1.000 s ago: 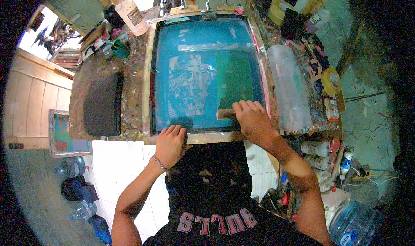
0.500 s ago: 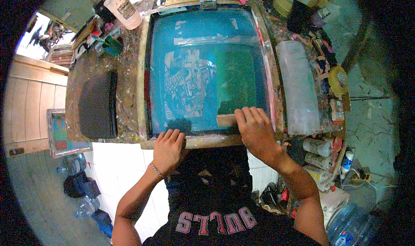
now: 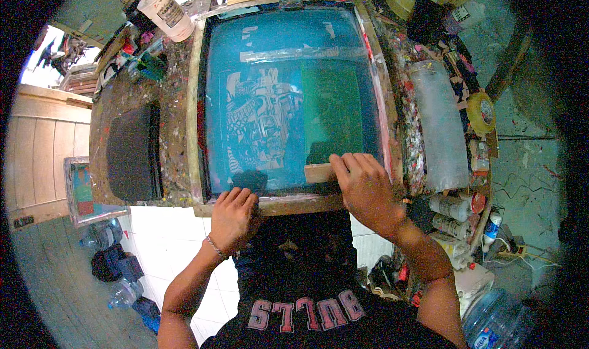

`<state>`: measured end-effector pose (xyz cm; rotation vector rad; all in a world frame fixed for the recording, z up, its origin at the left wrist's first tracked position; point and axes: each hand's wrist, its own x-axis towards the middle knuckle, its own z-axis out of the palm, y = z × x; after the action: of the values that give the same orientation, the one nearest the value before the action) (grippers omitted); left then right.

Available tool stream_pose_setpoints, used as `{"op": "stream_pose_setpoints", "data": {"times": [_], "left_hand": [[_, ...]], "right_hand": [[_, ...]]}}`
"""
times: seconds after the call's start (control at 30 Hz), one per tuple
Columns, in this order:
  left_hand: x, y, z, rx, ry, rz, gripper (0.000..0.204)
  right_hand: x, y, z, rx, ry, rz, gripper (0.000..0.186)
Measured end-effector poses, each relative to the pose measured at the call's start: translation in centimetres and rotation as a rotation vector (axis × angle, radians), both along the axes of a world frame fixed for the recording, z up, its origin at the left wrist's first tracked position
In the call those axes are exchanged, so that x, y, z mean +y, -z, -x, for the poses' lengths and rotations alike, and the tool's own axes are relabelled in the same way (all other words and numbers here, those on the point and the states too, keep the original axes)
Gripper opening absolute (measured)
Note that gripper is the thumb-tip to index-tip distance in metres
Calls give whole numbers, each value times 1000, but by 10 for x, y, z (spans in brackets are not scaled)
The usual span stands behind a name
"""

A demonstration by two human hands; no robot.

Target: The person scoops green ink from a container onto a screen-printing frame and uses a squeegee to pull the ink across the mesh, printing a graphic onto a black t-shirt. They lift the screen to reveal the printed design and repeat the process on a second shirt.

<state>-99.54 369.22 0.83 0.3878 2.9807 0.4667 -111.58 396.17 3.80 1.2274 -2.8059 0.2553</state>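
Observation:
A wooden-framed printing screen (image 3: 194, 134) lies on the worktable before me, its blue mesh (image 3: 251, 140) showing a pale figure design and a green rectangle on the right. My left hand (image 3: 233, 219) is closed over the near bar of the frame, left of the middle, fingers bent onto it. Near the lower right of the mesh, my right hand (image 3: 367, 188) grips a squeegee with a wooden handle (image 3: 319, 173). Its blade is hidden below the handle. A dark patch (image 3: 250, 180) lies on the mesh just beyond my left fingers.
A stack of black sheets (image 3: 132, 153) lies left of the screen; a whitish plastic bottle (image 3: 165, 15) stands beyond it. To the right are a translucent cylinder (image 3: 438, 125) and a yellow tape roll (image 3: 481, 112). Metal clamps (image 3: 291, 2) sit at the screen's far edge. Water bottles stand lower left.
The view has shifted a little, so the screen appears slightly farther left. Both hands keep their holds, and the squeegee stays at nearly the same spot on the mesh.

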Motion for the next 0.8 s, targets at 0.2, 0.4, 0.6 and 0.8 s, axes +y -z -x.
{"op": "stream_pose_setpoints", "data": {"times": [0.2, 0.4, 0.6, 0.8], "left_hand": [[0, -21, 0, -17, -16, -31, 39], [4, -28, 0, 78, -31, -48, 41], [5, -30, -1, 113, -37, -67, 42], [4, -31, 0, 102, -32, -76, 41]], "right_hand": [[-3, -17, 28, -75, -64, -43, 17], [-2, -22, 43, -204, -87, -25, 30], [0, -28, 44, -174, -121, -4, 25], [10, -39, 17, -152, -88, -35, 18]]}}
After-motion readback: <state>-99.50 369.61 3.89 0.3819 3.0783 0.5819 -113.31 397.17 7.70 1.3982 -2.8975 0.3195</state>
